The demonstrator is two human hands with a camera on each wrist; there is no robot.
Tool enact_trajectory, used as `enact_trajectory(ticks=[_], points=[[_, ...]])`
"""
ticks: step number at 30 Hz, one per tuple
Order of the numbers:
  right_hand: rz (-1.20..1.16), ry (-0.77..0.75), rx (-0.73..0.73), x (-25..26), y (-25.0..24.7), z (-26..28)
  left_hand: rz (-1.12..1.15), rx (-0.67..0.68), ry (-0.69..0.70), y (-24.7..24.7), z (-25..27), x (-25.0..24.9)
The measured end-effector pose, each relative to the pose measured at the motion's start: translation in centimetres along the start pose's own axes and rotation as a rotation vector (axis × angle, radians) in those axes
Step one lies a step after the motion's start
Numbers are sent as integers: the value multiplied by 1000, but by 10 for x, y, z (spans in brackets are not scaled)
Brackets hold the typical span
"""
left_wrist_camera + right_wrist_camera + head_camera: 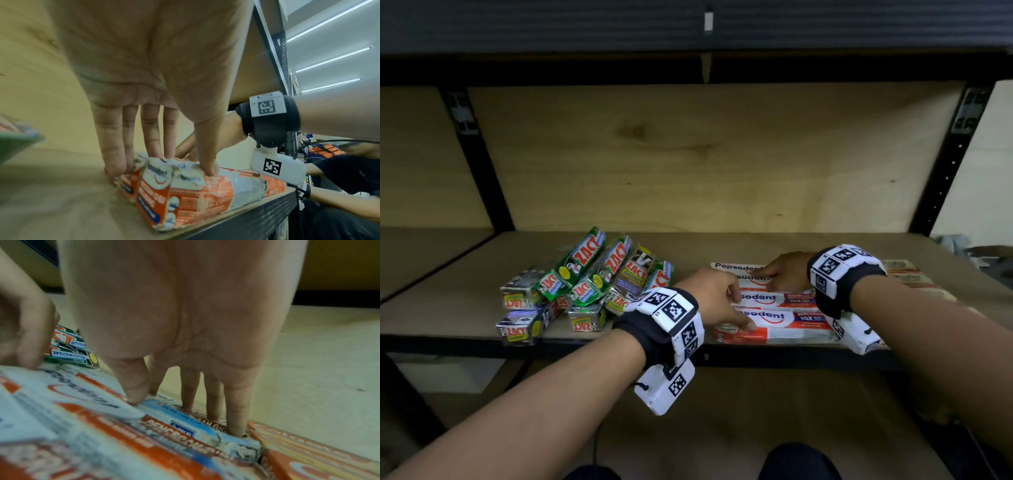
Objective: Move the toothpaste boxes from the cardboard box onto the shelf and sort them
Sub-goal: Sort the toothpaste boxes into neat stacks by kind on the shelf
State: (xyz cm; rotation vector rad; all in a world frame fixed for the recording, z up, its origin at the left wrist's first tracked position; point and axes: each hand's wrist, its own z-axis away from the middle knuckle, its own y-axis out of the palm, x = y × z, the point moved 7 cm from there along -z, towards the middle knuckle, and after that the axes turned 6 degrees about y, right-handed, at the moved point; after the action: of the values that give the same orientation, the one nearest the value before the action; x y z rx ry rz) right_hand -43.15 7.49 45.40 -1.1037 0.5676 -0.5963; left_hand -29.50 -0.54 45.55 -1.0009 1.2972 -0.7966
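We're squaring the Pepsodent boxes [777, 322], which lie flat on the shelf [722, 246] right of the ZACT boxes [599, 274]. Left hand [709, 291] and right hand [787, 270] press them with straight, spread fingers. Next, probably, we tidy the jumbled ZACT boxes.

Toothpaste boxes [774, 318] on wooden shelf [722, 246]

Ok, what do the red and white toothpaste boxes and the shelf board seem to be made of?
Red and white toothpaste boxes: probably thin printed cardboard, faint sheen; corners frayed and crumpled.
Shelf board: looks like matt brown pressed wood or plywood; dull, no clear grain.
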Motion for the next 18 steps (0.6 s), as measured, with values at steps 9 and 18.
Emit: enact_trajectory(ticks=[9, 18], points=[[-15, -10, -169, 36, -28, 17, -184, -177, -51, -76, 52, 50], [-453, -172, -96, 163, -40, 65, -442, -46, -276, -99, 89, 116]])
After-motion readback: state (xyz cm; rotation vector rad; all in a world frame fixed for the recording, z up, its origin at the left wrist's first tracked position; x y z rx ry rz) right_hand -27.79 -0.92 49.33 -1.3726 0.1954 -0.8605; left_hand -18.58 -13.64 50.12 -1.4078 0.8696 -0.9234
